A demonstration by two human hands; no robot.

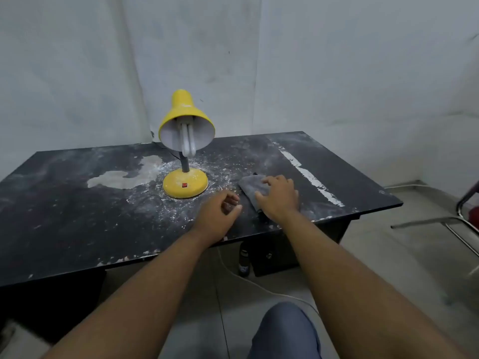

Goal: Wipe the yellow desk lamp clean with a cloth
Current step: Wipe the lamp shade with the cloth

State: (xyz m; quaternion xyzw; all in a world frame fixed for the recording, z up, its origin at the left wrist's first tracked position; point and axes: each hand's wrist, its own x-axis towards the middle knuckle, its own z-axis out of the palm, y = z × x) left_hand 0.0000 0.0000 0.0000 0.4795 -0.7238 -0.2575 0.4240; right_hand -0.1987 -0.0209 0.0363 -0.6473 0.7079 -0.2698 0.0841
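The yellow desk lamp [185, 136] stands upright on the dusty black desk [77, 203], its shade tilted toward me with a white bulb showing and a red switch on its round base. A grey cloth [250, 186] lies flat on the desk to the right of the base. My right hand [278, 196] rests on top of the cloth, fingers spread over it, hiding its near part. My left hand [220, 215] hovers just in front of the lamp base, fingers loosely curled, holding nothing.
White dust and paint flecks cover the desk around the lamp. A strip of white tape [308, 174] runs across the desk's right side. A metal chair frame [456, 224] stands on the floor at right. A bottle [244, 263] and a cable lie under the desk.
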